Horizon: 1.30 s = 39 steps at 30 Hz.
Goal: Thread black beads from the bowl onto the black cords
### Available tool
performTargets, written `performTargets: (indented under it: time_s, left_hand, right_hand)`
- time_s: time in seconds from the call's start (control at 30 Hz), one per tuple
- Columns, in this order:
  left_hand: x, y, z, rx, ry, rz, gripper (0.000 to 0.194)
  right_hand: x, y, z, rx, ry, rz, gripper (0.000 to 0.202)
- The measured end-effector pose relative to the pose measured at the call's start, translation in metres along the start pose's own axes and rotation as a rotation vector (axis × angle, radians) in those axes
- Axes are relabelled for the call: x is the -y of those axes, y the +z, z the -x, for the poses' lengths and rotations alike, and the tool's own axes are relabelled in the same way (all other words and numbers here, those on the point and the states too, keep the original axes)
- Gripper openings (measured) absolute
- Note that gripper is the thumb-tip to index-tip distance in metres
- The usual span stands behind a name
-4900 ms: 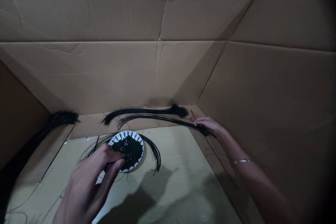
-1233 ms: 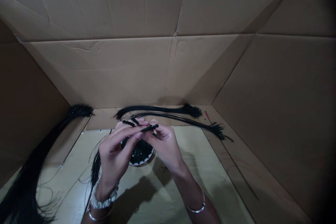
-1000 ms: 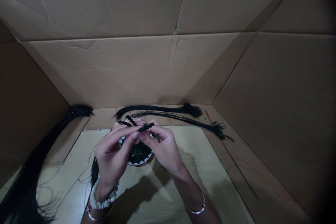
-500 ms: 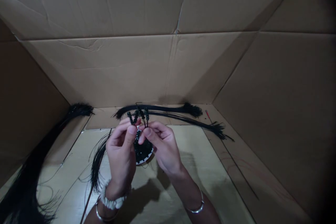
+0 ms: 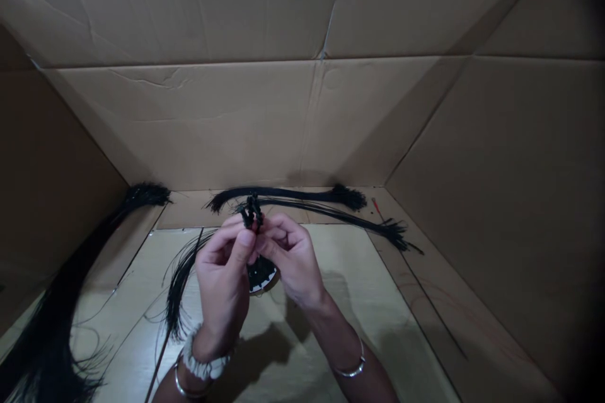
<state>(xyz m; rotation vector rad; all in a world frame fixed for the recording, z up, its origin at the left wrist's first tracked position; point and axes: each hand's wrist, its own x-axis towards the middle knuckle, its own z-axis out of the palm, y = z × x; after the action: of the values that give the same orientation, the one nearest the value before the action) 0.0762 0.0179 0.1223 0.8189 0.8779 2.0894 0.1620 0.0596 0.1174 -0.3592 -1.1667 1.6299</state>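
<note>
I read the step in hand as gathering a short beaded strand [image 5: 252, 211] between both hands, held above the floor of a big cardboard box. My left hand [image 5: 225, 277] and right hand [image 5: 289, 258] meet at the middle of the view, thumbs and forefingers clamped together on the strand, whose black beads stick up at twelve o'clock from the pinch. Just below the hands, mostly hidden by them, sits a small dish [image 5: 263, 276] of dark beads.

As I judge it, the next move calls for a steady pinch and small finger work, since the beads are tiny and bunched close.

Loose black strands [image 5: 177, 283] trail at eight o'clock from the hands, a thick dark bundle [image 5: 70, 277] runs along the left wall, and two more bundles [image 5: 302, 201] lie at one o'clock by the back wall [image 5: 227, 126]. The right wall [image 5: 496, 201] stands well apart. Bare floor shows at four o'clock, which leaves the freest side for moving.
</note>
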Motion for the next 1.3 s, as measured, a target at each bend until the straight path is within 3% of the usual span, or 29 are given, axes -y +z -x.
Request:
performTargets:
  time_s: [0.3, 0.57, 0.8, 0.93, 1.0, 1.07, 1.17, 1.23, 1.3]
  left_hand:
    - [0.005, -0.002, -0.005, -0.014, -0.016, -0.048, 0.009]
    - [0.006, -0.009, -0.008, 0.078, 0.009, -0.187, 0.008]
    - [0.001, -0.010, -0.011, 0.187, 0.085, -0.269, 0.006]
    - [-0.006, -0.013, -0.010, 0.168, 0.137, -0.278, 0.006]
    - [-0.012, -0.015, -0.010, 0.117, 0.184, -0.259, 0.010]
    - [-0.021, -0.017, -0.010, 0.057, 0.258, -0.245, 0.016]
    - [-0.035, -0.019, -0.013, 0.031, 0.356, -0.215, 0.021]
    - [-0.041, -0.019, -0.014, 0.043, 0.382, -0.195, 0.020]
    - [-0.043, -0.020, -0.014, 0.061, 0.374, -0.191, 0.019]
  right_hand:
    - [0.004, 0.000, 0.002, -0.112, -0.130, 0.248, 0.021]
    - [0.008, -0.007, 0.005, -0.076, -0.335, 0.531, 0.010]
    - [0.009, -0.011, 0.006, -0.074, -0.344, 0.635, 0.010]
    - [0.021, -0.017, 0.006, 0.034, -0.332, 0.652, 0.007]
    - [0.032, -0.041, 0.001, 0.050, -0.285, 0.746, 0.014]
    - [0.044, -0.088, -0.008, -0.054, -0.210, 0.949, 0.022]
    - [0.063, -0.187, -0.019, -0.248, 0.029, 1.565, 0.034]
    - [0.077, -0.253, -0.020, -0.344, 0.128, 1.725, 0.037]
    - [0.089, -0.305, -0.013, -0.403, 0.195, 1.864, 0.042]
